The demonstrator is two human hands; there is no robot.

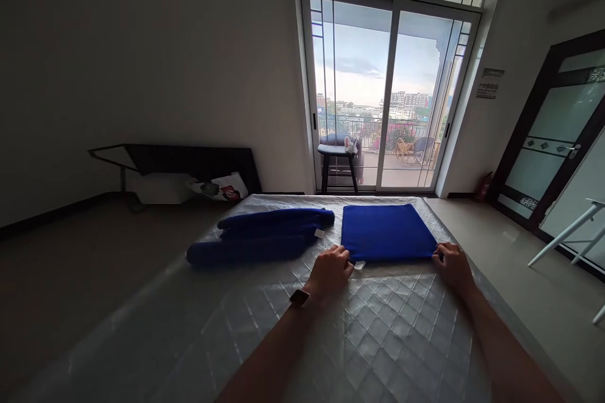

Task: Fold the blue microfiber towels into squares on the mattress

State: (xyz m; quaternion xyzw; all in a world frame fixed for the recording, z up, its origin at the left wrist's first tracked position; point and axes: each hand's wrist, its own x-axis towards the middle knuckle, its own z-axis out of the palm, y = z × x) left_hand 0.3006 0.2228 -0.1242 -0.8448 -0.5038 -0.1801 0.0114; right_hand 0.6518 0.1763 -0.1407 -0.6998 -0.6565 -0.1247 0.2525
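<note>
A blue cloth folded into a flat square (385,231) lies on a quilted, plastic-covered mattress (265,340). My left hand (331,269), with a watch on its wrist, pinches the square's near left corner by a small white tag. My right hand (451,263) grips the near right corner with its fingers closed. To the left of the square lies a pile of blue rolled cloths (262,234), untouched by either hand.
A stool (338,164) stands before the glass balcony doors (387,94). A dark headboard (189,160) and a printed bag (222,189) lean at the left wall. A glazed door (558,138) and white frame legs (571,233) are at the right.
</note>
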